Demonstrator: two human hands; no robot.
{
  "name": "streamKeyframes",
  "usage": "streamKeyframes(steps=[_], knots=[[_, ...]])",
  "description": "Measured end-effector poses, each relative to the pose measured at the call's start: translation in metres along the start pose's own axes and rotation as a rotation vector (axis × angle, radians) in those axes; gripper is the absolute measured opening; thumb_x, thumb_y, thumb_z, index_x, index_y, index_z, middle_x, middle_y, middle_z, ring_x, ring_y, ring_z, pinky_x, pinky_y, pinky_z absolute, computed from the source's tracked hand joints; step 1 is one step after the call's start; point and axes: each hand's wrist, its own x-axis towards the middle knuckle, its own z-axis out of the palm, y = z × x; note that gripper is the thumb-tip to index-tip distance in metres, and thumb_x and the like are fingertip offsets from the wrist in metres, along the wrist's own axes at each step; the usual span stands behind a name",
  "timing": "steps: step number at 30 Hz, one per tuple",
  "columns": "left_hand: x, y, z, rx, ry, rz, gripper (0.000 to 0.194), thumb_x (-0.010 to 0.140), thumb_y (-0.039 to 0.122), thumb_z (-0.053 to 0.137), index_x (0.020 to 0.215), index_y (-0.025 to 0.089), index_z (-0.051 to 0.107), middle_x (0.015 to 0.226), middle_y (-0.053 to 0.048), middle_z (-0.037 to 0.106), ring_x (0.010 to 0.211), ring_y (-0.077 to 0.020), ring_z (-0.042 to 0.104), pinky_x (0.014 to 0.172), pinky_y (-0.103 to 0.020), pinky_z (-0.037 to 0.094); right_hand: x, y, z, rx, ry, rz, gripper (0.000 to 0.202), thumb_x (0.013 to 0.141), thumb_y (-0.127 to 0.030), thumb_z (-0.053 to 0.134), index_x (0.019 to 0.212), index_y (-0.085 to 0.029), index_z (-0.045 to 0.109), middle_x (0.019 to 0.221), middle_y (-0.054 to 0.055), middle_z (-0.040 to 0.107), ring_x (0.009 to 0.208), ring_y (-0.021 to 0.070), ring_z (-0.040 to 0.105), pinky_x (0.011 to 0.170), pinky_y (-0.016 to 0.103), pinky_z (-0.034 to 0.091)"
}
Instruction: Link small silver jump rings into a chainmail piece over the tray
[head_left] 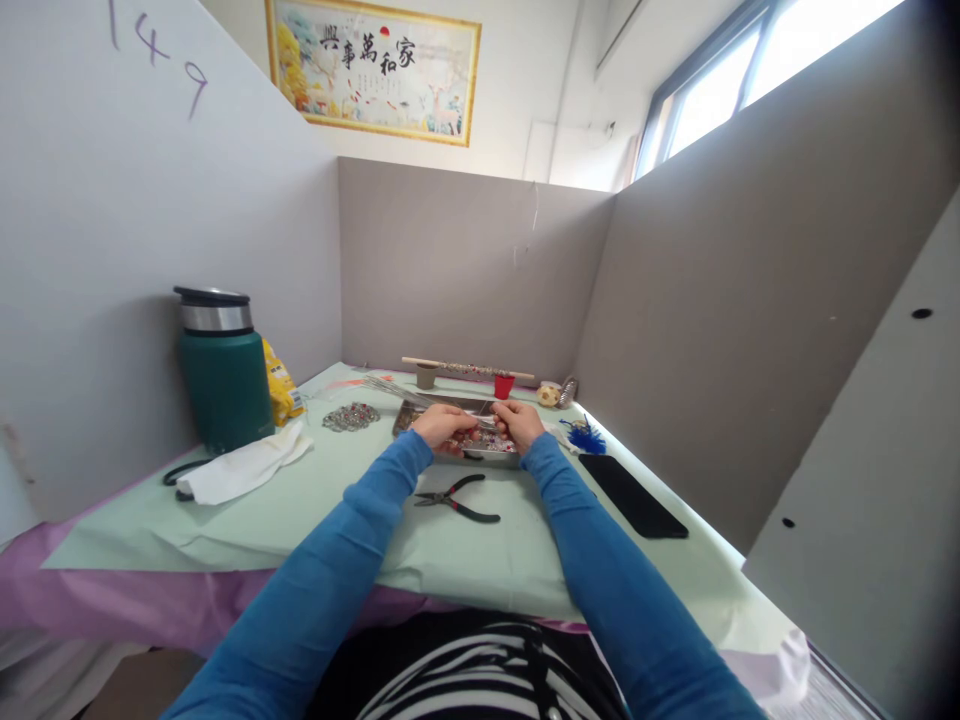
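My left hand (444, 427) is closed over the metal tray, around one end of a bundle of thin silvery wires (390, 387) that fans out to the left. Close to it, my right hand (519, 424) pinches what looks like a thin wire; its tip is too fine to make out. Beneath both hands is the metal tray (495, 458), holding many small shiny red and silver pieces. Black-handled pliers (457, 497) lie with handles spread, nearer to me than the tray.
Behind the tray, a beaded stick (469, 369) rests across a grey cup (426, 377) and a red cup (503, 386). Left are a pile of metal pieces (351, 417), white tissue (247, 465) and a green bottle (225, 385). Right are a blue tassel (585, 437) and a black phone (634, 495).
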Motion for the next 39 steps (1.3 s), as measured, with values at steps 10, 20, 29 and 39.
streamKeyframes(steps=[10,20,29,39], knots=[[-0.003,0.002,0.002,-0.003,0.014,-0.008,0.013,0.068,0.023,0.066,0.071,0.011,0.061,0.069,-0.006,0.063,0.05,-0.009,0.05,0.045,-0.024,0.042,-0.004,-0.016,-0.003,0.345,-0.067,0.196,0.009,0.075,-0.012,0.064,0.071,-0.014,0.056,0.057,-0.004,0.057,0.044,0.0026,0.05,0.044,0.013,0.047],[-0.008,0.005,0.004,0.037,0.001,-0.005,0.018,0.065,0.026,0.068,0.071,0.011,0.062,0.066,-0.005,0.062,0.051,-0.009,0.048,0.045,-0.023,0.041,-0.009,-0.02,0.004,0.48,-0.209,0.186,0.018,0.078,-0.026,0.065,0.071,-0.013,0.054,0.05,-0.008,0.046,0.032,-0.0019,0.029,0.029,0.009,0.026],[-0.008,0.005,0.004,0.03,-0.008,-0.004,0.021,0.061,0.029,0.071,0.068,0.011,0.062,0.065,-0.005,0.062,0.051,-0.009,0.049,0.044,-0.023,0.038,-0.013,-0.021,0.003,0.446,-0.133,0.193,0.004,0.077,-0.014,0.062,0.078,-0.013,0.059,0.062,-0.002,0.059,0.044,0.0018,0.05,0.041,0.01,0.043],[-0.007,0.004,0.004,0.027,-0.016,0.0,0.025,0.06,0.031,0.073,0.069,0.01,0.062,0.066,-0.006,0.062,0.049,-0.0082,0.047,0.044,-0.023,0.039,-0.013,-0.02,0.005,0.455,-0.09,0.169,0.015,0.078,-0.023,0.064,0.07,-0.014,0.055,0.047,-0.007,0.048,0.032,-0.0006,0.033,0.03,0.009,0.029]])
